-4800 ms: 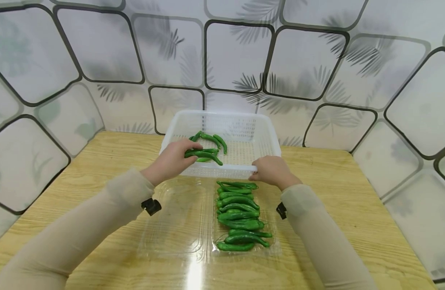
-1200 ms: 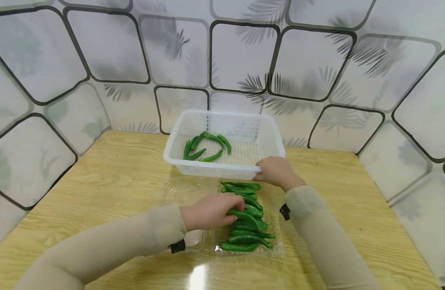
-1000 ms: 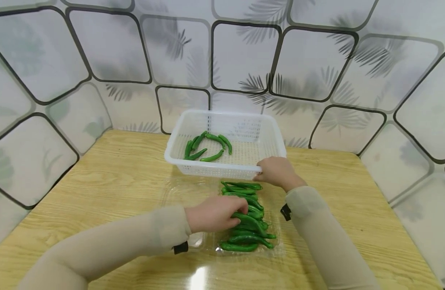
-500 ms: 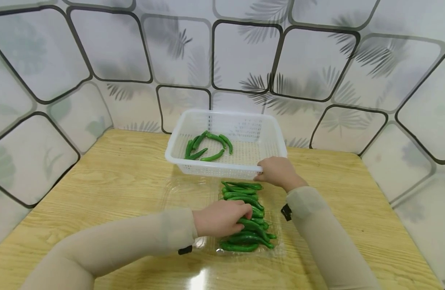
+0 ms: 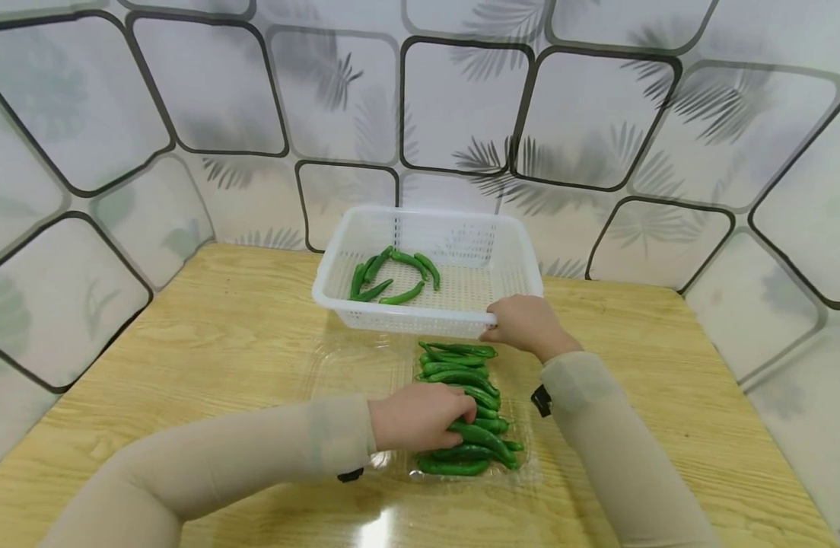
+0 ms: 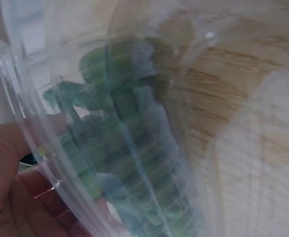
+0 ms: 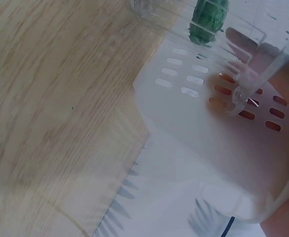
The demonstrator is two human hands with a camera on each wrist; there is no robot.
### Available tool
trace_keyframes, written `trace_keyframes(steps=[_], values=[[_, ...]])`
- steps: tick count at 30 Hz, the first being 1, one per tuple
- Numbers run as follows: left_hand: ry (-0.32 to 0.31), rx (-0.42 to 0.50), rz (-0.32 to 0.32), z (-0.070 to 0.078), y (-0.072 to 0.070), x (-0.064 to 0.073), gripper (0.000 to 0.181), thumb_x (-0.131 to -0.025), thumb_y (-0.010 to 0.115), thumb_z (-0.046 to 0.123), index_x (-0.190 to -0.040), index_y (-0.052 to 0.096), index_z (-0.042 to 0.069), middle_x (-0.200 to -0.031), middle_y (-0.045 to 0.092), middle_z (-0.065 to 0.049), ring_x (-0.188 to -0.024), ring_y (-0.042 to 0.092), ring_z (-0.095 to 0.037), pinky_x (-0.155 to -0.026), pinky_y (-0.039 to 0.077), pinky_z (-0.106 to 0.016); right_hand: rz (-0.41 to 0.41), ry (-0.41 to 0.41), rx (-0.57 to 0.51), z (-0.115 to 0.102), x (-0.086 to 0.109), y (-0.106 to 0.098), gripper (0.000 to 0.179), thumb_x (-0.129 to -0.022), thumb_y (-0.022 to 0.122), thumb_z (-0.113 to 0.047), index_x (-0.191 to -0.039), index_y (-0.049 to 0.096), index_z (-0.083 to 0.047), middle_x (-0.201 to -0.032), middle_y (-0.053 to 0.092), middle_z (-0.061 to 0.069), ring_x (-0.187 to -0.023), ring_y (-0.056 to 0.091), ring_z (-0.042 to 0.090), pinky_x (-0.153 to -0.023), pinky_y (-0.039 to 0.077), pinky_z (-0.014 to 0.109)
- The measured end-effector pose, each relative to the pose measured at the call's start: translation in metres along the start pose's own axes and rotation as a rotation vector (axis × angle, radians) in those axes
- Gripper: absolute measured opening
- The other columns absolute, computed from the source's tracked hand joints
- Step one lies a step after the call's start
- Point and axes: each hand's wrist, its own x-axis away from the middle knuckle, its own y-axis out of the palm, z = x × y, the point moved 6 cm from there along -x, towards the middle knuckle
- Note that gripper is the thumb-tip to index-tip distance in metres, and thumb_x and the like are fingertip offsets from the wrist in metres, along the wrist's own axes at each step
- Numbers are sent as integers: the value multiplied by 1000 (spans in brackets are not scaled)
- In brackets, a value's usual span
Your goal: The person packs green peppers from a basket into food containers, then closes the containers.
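In the head view my left hand is over the filled half of a clear plastic clamshell box, its thumb and fingers pinching a long green chili pepper. Several other green chili peppers lie crosswise in a column there. The left wrist view looks through the clear plastic at blurred peppers, with the hand at the left. My right hand grips the front right rim of a white perforated basket. The right wrist view shows that hand at the basket's slotted wall.
Inside the basket, several green chili peppers lie toward its left side. The box's other half lies flat on the wooden table, left of the filled one. A patterned backdrop rises behind the basket.
The left hand went from the basket, where it held peppers, to the box with peppers. Lately it shifted slightly right and nearer, laying a pepper lower down. The right hand stayed on the rim.
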Motion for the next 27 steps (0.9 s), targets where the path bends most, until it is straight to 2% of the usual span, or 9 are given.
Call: trace_keyframes(steps=[5, 11, 14, 16, 18, 21, 25, 27], values=[[5, -18, 3, -1, 2, 1, 23, -86, 68, 34, -102, 65, 18, -92, 57, 8, -72, 53, 0, -60, 44, -16, 0, -2, 9, 0, -1, 1, 29, -81, 68, -45, -72, 58, -20, -66, 56, -7, -56, 52, 12, -51, 40, 31], [54, -61, 24, 1, 1, 3, 23, -88, 65, 36, -102, 67, 18, -91, 57, 9, -72, 53, 1, -60, 44, -15, 9, -4, 21, -1, 0, 1, 29, -81, 68, -45, -72, 58, -20, -65, 56, -6, -55, 52, 12, -50, 40, 31], [72, -55, 58, -3, -7, 6, 20, -90, 63, 33, -101, 68, 17, -91, 59, 7, -76, 54, -1, -64, 44, -15, 21, -8, 18, -1, 0, 1, 28, -81, 69, -45, -72, 59, -20, -65, 56, -7, -55, 51, 11, -50, 40, 31], [73, -36, 105, -8, -17, 7, 18, -91, 61, 29, -100, 67, 15, -93, 60, 5, -78, 55, -4, -67, 45, -17, 33, -11, 15, -1, 0, 1, 28, -81, 69, -44, -72, 59, -20, -65, 56, -7, -54, 51, 11, -50, 40, 31], [58, -7, 178, -17, -31, 9, 15, -92, 61, 25, -98, 68, 13, -92, 61, 2, -80, 57, -7, -69, 46, -20, 42, -11, 11, -1, 0, 0, 28, -80, 70, -44, -72, 59, -20, -64, 56, -7, -54, 50, 12, -50, 40, 31], [-7, 10, 319, -37, -52, 13, 12, -92, 59, 19, -95, 67, 11, -90, 61, -1, -78, 57, -12, -66, 46, -24, 37, -6, 8, -1, 0, 0, 29, -80, 70, -44, -71, 58, -20, -64, 56, -7, -54, 50, 12, -50, 39, 31], [-128, -60, 485, -75, -71, 18, 14, -93, 57, 17, -96, 67, 9, -90, 62, -3, -80, 58, -16, -68, 48, -29, 14, -3, 9, 0, 0, 2, 29, -81, 69, -44, -70, 57, -20, -64, 55, -7, -54, 50, 12, -50, 39, 31], [-192, -79, 517, -96, -77, 20, 17, -94, 54, 16, -98, 67, 7, -93, 62, -5, -85, 58, -19, -73, 48, -32, 9, -4, 12, 0, 1, 3, 29, -81, 69, -45, -71, 57, -20, -65, 56, -7, -55, 50, 12, -50, 39, 31]])
